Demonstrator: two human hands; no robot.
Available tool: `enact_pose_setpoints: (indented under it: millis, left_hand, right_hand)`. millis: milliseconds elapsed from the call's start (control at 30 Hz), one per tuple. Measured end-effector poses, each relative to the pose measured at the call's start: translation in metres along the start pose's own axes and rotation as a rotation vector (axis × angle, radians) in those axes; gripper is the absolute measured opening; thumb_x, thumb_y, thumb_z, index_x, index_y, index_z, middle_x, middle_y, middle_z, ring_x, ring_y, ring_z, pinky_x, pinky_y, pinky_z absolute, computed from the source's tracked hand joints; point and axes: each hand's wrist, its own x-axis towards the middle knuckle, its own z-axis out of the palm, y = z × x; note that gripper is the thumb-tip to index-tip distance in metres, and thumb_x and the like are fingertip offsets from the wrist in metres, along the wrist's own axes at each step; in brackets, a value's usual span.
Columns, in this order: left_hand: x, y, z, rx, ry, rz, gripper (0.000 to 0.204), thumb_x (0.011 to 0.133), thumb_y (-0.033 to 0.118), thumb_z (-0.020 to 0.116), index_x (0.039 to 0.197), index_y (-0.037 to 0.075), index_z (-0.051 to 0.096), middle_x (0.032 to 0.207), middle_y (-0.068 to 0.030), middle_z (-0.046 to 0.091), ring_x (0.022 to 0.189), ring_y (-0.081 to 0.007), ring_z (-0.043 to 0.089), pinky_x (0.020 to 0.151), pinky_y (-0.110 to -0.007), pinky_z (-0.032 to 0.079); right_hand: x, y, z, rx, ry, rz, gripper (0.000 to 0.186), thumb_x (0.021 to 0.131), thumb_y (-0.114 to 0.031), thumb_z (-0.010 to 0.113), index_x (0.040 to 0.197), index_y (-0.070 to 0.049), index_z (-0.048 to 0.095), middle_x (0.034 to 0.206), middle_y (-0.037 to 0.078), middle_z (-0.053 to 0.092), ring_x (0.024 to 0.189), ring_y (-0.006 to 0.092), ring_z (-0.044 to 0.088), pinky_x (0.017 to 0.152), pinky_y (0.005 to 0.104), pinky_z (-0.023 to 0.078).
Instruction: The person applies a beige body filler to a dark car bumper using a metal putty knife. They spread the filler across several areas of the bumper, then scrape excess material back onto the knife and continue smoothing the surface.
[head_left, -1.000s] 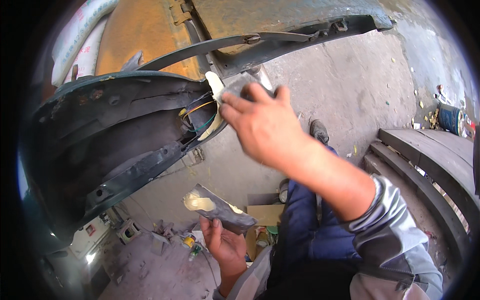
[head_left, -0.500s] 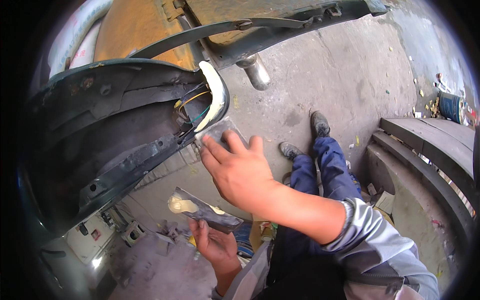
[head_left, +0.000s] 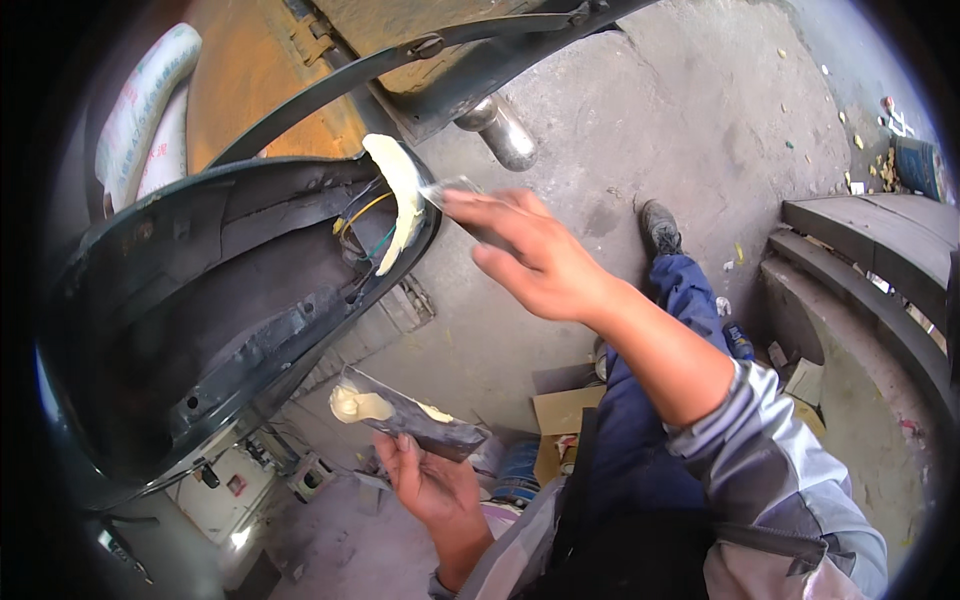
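My right hand (head_left: 540, 258) grips a grey scraper (head_left: 447, 193) beside a cream putty strip (head_left: 404, 190) on the curved rim of a dark vehicle panel (head_left: 210, 280). Coloured wires (head_left: 365, 210) show inside the panel, left of the strip. Lower down, my left hand (head_left: 430, 485) holds a dark flat plate (head_left: 440, 433) from below; cream putty sits in a lump at its left end and in a smear along its edge.
Rusty orange panels (head_left: 240, 80), pale sacks (head_left: 150, 110) and a silver cylinder (head_left: 510, 140) are beyond the panel. At right are a slatted dark step (head_left: 850, 220) and a blue drum (head_left: 915, 170). A cardboard box (head_left: 560, 410) and clutter sit low, near my legs.
My right hand with the scraper has moved back up beside the putty strip from below it half a second ago. My left foot is hidden now. The view has shifted slightly.
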Motion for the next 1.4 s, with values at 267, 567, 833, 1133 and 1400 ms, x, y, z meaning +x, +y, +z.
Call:
enact_pose_setpoints:
  millis: [267, 567, 833, 1133, 1400]
  left_hand:
    - [0.000, 0.001, -0.011, -0.034, -0.033, -0.001, 0.047, 0.096, 0.002, 0.045, 0.143, 0.007, 0.039, 0.135, -0.0103, 0.054, 0.121, -0.0231, 0.055, 0.105, -0.041, 0.043]
    - [0.014, -0.004, 0.009, 0.073, -0.024, -0.017, 0.047, 0.095, 0.008, 0.050, 0.141, 0.004, 0.040, 0.136, -0.0115, 0.052, 0.125, -0.0250, 0.050, 0.108, -0.044, 0.039]
    - [0.031, -0.004, 0.036, 0.127, -0.105, 0.131, 0.041, 0.097, 0.003, 0.048, 0.137, 0.005, 0.044, 0.131, -0.0106, 0.055, 0.122, -0.0237, 0.053, 0.106, -0.043, 0.040]
    - [0.027, -0.011, 0.054, 0.382, -0.028, 0.383, 0.048, 0.094, 0.008, 0.057, 0.137, -0.004, 0.039, 0.127, -0.0150, 0.056, 0.115, -0.0216, 0.056, 0.102, -0.037, 0.044]
    - [0.024, -0.003, 0.053, 0.520, 0.074, 0.751, 0.052, 0.093, 0.011, 0.061, 0.137, -0.005, 0.039, 0.126, -0.0148, 0.057, 0.113, -0.0230, 0.058, 0.098, -0.035, 0.047]
  right_hand:
    - [-0.010, 0.000, 0.046, -0.007, 0.074, 0.099, 0.047, 0.085, -0.006, 0.058, 0.132, -0.010, 0.057, 0.143, 0.006, 0.052, 0.122, 0.0359, 0.048, 0.104, 0.0456, 0.036]
    - [-0.040, -0.024, 0.043, 0.316, 0.019, 0.112, 0.049, 0.081, -0.004, 0.063, 0.129, -0.008, 0.057, 0.138, 0.007, 0.056, 0.121, 0.0342, 0.051, 0.100, 0.0445, 0.040]
    - [-0.082, -0.022, -0.020, 0.309, -0.288, 0.150, 0.040, 0.082, -0.006, 0.065, 0.122, -0.004, 0.063, 0.131, 0.009, 0.062, 0.116, 0.0321, 0.056, 0.100, 0.0415, 0.042]
    - [-0.053, -0.065, -0.014, -0.154, -0.245, -0.065, 0.035, 0.076, -0.014, 0.066, 0.111, -0.014, 0.069, 0.131, -0.004, 0.061, 0.115, 0.0249, 0.054, 0.087, 0.0470, 0.039]
    - [-0.032, -0.010, -0.016, 0.107, -0.217, 0.108, 0.044, 0.088, -0.007, 0.059, 0.132, -0.009, 0.057, 0.139, 0.007, 0.056, 0.120, 0.0293, 0.051, 0.103, 0.0434, 0.039]
